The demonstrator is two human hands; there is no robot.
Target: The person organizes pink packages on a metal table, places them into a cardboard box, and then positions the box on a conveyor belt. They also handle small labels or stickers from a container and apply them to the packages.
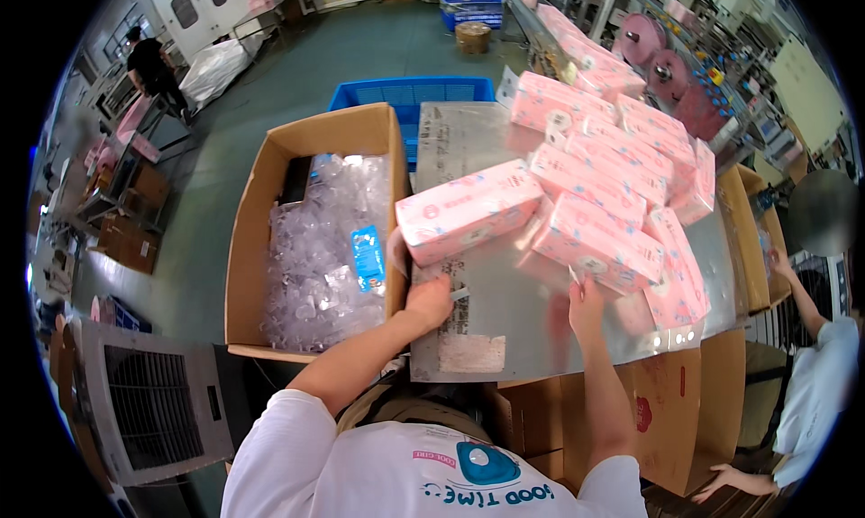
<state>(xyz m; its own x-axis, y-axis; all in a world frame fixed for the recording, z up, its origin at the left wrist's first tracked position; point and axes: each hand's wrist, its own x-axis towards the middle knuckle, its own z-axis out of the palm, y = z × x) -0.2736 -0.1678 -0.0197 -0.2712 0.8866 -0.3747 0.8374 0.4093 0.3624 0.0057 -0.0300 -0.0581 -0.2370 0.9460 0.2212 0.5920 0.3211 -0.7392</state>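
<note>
My left hand (431, 302) rests at the table's left edge beside the carton, its fingers curled closed. A small pale strip sticks out by its fingertips; what it is I cannot make out. Just beyond lies a pink tissue pack (470, 212), slanted, its left end close to the carton wall. My right hand (586, 304) is closed in a pinch at the near side of another pink tissue pack (599, 243). Something small and whitish shows at those fingertips, too small to name. Several more pink packs (622, 162) lie heaped behind, on the metal tabletop (487, 311).
An open carton (245, 248) of clear plastic pieces, with a blue packet (368, 259) on top, stands left. Behind is a blue crate (410, 92). Open cartons (671, 410) sit below right. At right, a co-worker's arm (802, 293) reaches into a carton. Machinery (667, 68) lines the back right.
</note>
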